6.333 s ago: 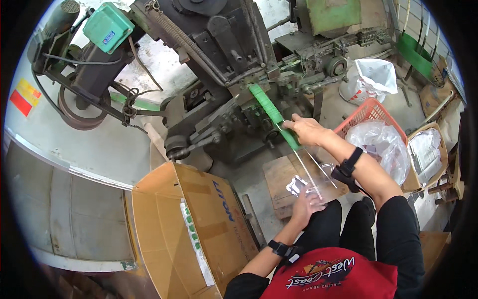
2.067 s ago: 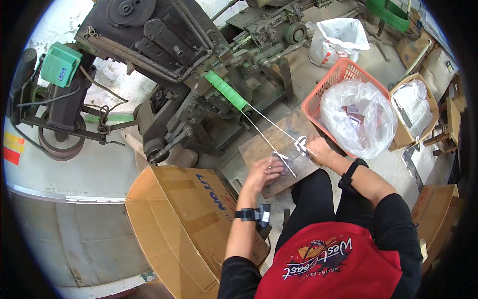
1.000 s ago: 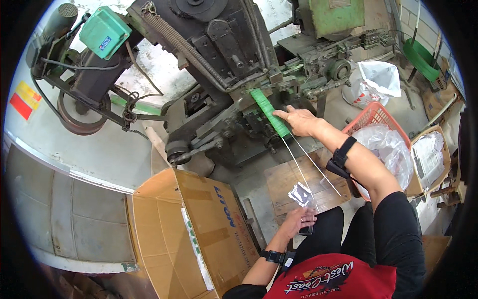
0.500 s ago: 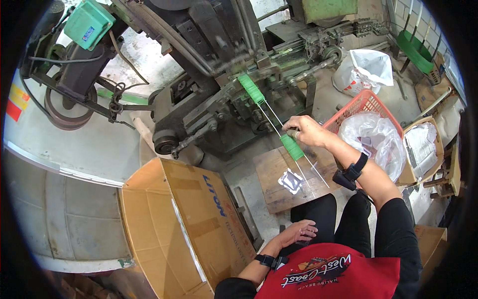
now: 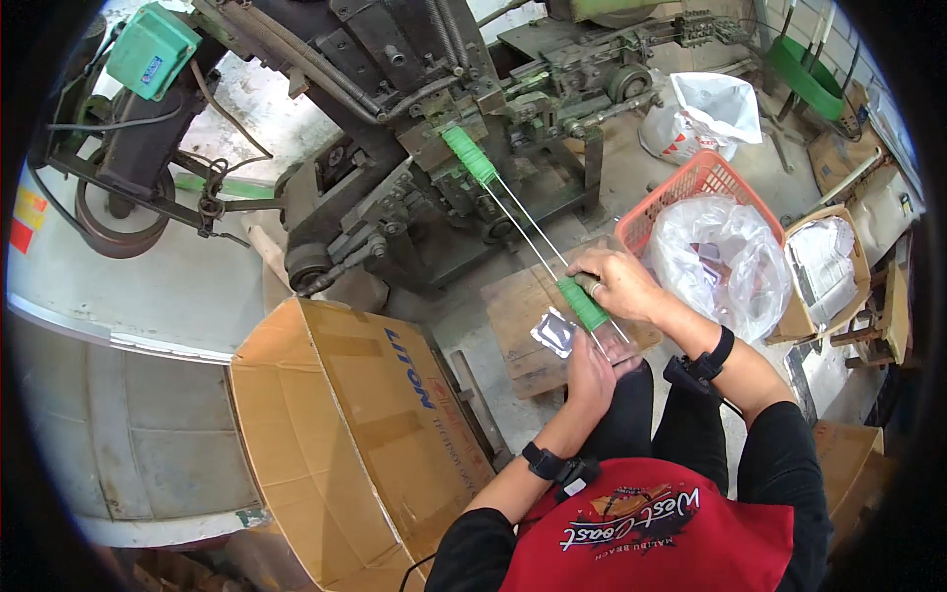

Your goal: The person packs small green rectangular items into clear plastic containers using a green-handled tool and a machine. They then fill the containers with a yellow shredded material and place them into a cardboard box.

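Two thin parallel metal rods (image 5: 533,235) slant from the machine toward my lap. At their far end, a row of green pieces (image 5: 468,155) packed together sits against the machine. The fingers of my right hand (image 5: 623,284) are closed on a second packed green stack (image 5: 583,304) near the rods' close end. Just below that stack, my left hand (image 5: 595,373) is at the rod ends with its fingers apart; some of them are blurred. Whether it touches the rods I cannot tell. A small dark-and-white packet (image 5: 554,333) lies on the wooden board (image 5: 513,347) beneath.
A dark, greasy machine (image 5: 414,197) fills the far side. At right are a pink basket (image 5: 681,187) with a clear plastic bag (image 5: 725,261), a white bag (image 5: 695,123) and a cardboard box of papers (image 5: 824,266). A big open carton (image 5: 365,395) stands at left.
My left hand has risen from my lap to the near rod ends. My right hand and the near green stack have shifted slightly down in the picture. The view has shifted a little.
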`<state>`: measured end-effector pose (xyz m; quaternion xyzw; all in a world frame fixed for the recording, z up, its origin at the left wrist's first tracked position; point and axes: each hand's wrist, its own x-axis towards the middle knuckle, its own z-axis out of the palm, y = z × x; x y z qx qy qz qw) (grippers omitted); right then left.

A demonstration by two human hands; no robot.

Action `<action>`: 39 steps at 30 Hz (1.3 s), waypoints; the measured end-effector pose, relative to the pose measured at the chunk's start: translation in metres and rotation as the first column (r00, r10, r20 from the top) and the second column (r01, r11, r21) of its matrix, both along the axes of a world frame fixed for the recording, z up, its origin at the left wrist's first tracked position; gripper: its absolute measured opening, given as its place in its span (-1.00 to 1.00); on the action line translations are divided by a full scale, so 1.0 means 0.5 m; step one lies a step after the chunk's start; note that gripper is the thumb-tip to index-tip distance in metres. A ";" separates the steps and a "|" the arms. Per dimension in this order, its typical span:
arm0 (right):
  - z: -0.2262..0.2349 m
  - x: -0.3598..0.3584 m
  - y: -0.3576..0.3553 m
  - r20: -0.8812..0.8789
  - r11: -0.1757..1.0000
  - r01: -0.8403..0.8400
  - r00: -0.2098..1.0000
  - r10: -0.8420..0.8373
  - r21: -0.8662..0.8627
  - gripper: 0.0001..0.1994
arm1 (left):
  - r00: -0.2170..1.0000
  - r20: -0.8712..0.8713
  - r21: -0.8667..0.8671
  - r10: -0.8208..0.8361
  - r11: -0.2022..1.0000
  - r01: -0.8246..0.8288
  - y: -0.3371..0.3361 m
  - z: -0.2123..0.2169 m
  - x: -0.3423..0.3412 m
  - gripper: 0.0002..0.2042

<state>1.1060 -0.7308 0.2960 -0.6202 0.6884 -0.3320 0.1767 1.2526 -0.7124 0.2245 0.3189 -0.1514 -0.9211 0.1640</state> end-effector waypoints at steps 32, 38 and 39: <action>0.028 0.032 0.319 0.069 0.908 0.419 0.906 -0.417 -0.020 -0.70 | 0.924 -0.062 -0.190 -0.376 0.914 0.359 0.051 0.079 0.042 -0.65; -0.139 -0.031 0.305 -0.111 0.837 0.502 0.865 -0.489 0.218 -0.73 | 0.870 0.157 -0.260 -0.467 0.831 0.492 0.007 0.183 0.069 -0.74; -0.170 -0.034 0.294 -0.111 0.825 0.511 0.859 -0.500 0.240 -0.74 | 0.864 0.164 -0.281 -0.476 0.817 0.503 -0.005 0.210 0.080 -0.74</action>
